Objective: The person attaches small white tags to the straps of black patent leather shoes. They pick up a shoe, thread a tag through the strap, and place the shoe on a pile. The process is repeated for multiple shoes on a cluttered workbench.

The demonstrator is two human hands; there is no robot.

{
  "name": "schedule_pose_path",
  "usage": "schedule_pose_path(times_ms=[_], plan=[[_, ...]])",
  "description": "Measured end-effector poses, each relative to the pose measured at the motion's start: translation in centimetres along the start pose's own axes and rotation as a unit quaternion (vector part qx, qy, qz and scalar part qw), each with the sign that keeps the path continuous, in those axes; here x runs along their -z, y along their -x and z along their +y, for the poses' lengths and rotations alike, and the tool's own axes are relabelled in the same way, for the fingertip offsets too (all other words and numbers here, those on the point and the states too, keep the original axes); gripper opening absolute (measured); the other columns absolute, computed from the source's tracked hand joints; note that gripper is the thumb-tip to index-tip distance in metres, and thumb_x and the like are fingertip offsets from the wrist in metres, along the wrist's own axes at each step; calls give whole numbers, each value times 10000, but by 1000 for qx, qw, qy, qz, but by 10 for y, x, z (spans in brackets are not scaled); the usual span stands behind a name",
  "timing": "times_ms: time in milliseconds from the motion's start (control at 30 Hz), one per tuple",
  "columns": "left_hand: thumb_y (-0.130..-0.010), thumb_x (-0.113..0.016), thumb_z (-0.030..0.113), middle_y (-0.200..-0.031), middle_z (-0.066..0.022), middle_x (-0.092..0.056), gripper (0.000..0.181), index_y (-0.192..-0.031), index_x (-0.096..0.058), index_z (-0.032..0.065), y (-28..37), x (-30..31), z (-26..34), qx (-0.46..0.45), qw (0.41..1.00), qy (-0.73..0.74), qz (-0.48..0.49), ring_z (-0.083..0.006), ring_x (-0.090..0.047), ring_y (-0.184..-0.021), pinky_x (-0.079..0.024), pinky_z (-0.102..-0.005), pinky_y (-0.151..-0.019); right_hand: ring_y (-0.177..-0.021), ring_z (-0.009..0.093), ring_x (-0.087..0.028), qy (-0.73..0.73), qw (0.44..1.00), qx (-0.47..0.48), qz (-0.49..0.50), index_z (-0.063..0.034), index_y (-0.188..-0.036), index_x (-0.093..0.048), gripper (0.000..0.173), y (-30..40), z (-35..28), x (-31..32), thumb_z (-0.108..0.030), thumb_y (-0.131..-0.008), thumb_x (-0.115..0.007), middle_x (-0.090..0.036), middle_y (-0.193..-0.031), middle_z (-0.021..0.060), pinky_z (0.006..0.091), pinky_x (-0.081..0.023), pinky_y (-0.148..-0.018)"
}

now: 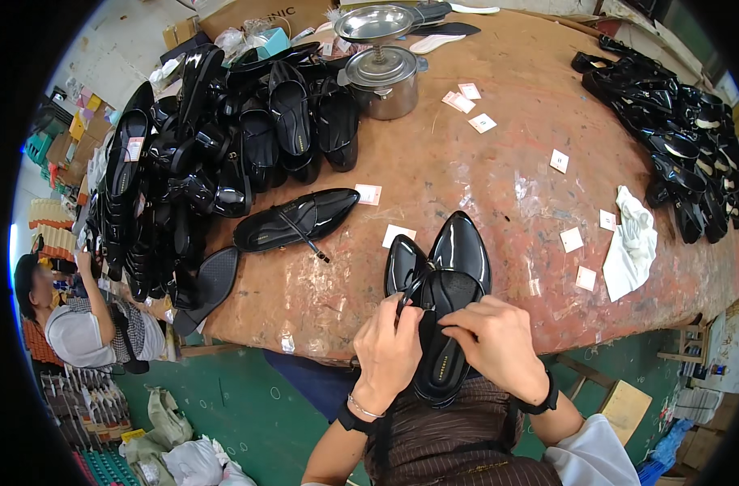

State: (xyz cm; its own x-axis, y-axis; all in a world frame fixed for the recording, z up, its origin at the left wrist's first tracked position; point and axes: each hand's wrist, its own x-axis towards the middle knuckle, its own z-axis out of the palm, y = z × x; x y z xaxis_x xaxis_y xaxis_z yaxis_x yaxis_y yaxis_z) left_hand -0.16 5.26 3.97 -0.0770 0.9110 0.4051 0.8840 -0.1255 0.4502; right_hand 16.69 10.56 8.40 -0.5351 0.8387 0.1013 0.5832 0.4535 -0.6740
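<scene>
A black patent pointed-toe shoe (460,249) lies before me at the table's edge, toe away from me, its heel end towards my apron. My left hand (389,346) pinches its thin black strap (410,290) near a small metal fitting. The fingertips of my right hand (497,340) are closed on the shoe's side edge by the strap; exactly what they pinch is hidden. A second black patent shoe (403,264) rests against its left side, partly covered by my left hand. Further left lies another strapped black shoe (296,220), its strap loose across it.
Piled black shoes (257,130) fill the table's left; more (685,146) line its right. A steel pot (384,85) carries a metal dish (375,24). Paper tags (482,123) are scattered about. A white cloth (631,243) lies right. Another person (81,328) is at the far left.
</scene>
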Motion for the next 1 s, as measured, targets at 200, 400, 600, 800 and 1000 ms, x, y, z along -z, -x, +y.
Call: schedule_pose_path(times_ms=[200,400,600,800,1000], plan=[[-950,-634,70,-1061,-125,-670,56,-942,-590,37,4,-2,-7,102,954,282,3,-174,-641,-793,-493,-263,-621,-745,172,-618,-258,959,-64,-102,-65,-915,-783,87,-1,27,22,-121,-879,-728,-720,-793,54,321,-486,-697],[-1020,-576,84,-981,-87,-692,88,-983,-579,4,-6,6,-15,222,787,571,-72,-106,-627,-857,-502,-248,-797,-844,168,-629,-380,911,-53,-149,-35,-991,-778,122,-4,40,33,-78,-899,-710,-732,-883,66,328,-477,-789],[-1002,-600,52,-961,-34,-644,69,-1027,-620,-10,-13,6,-17,229,770,579,-141,-95,-625,-904,-497,-229,-811,-775,126,-669,-369,917,-135,-66,-16,-991,-768,131,-8,30,10,-80,-884,-729,-748,-856,84,302,-515,-706],[-970,-642,26,-984,-32,-657,140,-1096,-694,-7,-14,10,-15,233,775,565,-160,-85,-622,-900,-505,-223,-797,-721,131,-656,-292,953,-78,13,-12,-970,-760,120,-10,29,-7,-86,-877,-748,-719,-827,83,273,-498,-635],[-900,-732,19,-956,-26,-697,326,-1222,-679,11,-12,6,-19,219,785,561,-148,-53,-626,-865,-495,-185,-711,-726,151,-639,-284,954,-82,43,-16,-947,-761,108,-9,17,-12,-84,-863,-769,-678,-854,76,287,-489,-638]])
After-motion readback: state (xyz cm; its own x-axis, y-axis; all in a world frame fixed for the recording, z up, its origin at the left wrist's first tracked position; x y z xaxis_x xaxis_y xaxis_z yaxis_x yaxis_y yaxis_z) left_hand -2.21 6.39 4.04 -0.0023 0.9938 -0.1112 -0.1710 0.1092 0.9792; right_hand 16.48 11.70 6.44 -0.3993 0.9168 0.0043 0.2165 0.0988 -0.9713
